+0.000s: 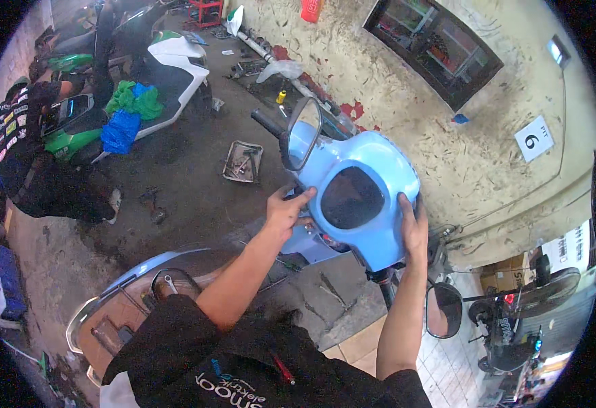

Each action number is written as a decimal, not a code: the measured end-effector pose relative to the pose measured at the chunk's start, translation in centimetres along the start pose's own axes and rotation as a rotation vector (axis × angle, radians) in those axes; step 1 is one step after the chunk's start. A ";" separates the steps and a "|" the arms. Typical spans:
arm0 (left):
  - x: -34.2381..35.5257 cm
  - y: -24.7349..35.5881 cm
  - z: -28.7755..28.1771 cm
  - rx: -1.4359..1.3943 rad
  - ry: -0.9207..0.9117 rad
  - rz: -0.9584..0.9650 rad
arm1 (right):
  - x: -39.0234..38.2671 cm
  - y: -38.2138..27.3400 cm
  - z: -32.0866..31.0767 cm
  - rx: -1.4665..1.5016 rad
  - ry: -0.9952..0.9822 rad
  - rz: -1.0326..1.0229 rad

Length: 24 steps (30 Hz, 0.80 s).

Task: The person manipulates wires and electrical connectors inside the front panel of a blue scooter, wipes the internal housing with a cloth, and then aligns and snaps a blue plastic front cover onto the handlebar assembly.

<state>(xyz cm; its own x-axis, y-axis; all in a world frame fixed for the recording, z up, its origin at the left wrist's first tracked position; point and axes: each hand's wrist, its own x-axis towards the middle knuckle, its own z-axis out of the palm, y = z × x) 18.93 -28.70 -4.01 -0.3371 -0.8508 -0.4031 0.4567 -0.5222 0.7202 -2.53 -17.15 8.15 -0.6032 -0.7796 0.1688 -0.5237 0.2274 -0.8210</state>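
Observation:
In front of me stands a light blue scooter whose handlebar cover (387, 178) has a dark, rounded display (352, 198) in its middle. My left hand (288, 212) grips the cover's left side, with the thumb and fingers bent around its edge. On the opposite side, my right hand (413, 226) holds the cover with its fingers along the outer face. A black handlebar grip (268, 126) and a mirror (304, 133) stick out past the left side. Another mirror (443, 310) is below my right forearm. The fingertips of both hands are partly hidden.
A metal tray with tools (242, 162) lies on the floor beyond my left hand. A person (46, 149) bends at a green and white motorcycle (182, 75). A wrench (169, 283) lies on the scooter's body. A wall with a window (434, 51) rises ahead.

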 end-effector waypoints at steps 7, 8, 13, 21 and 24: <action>-1.0 0.2 1.1 0.128 0.058 0.064 | 1.5 2.1 0.2 -0.003 0.008 0.166; -1.3 0.4 1.3 0.125 0.066 0.052 | 1.8 2.2 0.1 0.042 0.001 0.175; -2.2 1.5 1.7 0.173 0.032 0.168 | 1.2 1.6 1.0 0.055 -0.063 0.167; 0.4 -0.9 1.5 0.385 0.099 0.521 | 1.2 2.4 1.6 -0.249 -0.042 0.092; 1.0 -1.7 1.6 0.344 0.140 0.526 | 1.2 1.4 2.2 -0.340 -0.044 0.117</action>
<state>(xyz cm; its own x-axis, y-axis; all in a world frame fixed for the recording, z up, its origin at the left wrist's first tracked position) 16.55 -28.57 -4.69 -0.0187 -0.9998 -0.0002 0.2339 -0.0046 0.9723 -2.64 -19.09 6.01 -0.6479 -0.7598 0.0548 -0.6276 0.4916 -0.6037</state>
